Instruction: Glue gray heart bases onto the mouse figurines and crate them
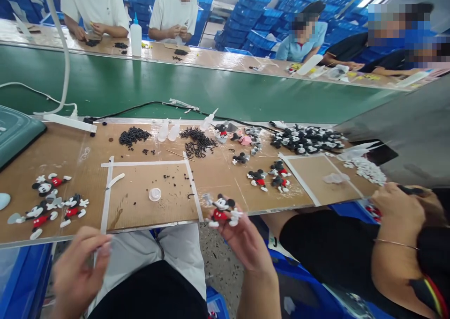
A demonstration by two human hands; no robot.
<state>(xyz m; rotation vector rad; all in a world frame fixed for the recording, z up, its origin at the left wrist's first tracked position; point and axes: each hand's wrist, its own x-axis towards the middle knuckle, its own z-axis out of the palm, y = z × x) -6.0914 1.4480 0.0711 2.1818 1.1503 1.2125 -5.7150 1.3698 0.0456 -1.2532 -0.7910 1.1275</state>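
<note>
My right hand (246,244) is closed on a Mickey Mouse figure (222,211) in red shorts, held by its lower side just over the table's front edge. A small grey piece sticks out at the figure's upper left. My left hand (82,267) is in front of the table at left, slightly blurred, thumb and fingers pinched together; I cannot make out what is between them. Between the hands, a taped work area (140,211) bears a small clear round cup (154,194), a white curved strip (116,180) and scattered black bits.
Three finished-looking figures (39,212) lie at left, more (258,177) at right. Behind are black part piles (133,135), curved black pieces (198,142) and small glue bottles (174,130). A co-worker's arm (397,234) is close on my right. A green belt (176,82) runs beyond.
</note>
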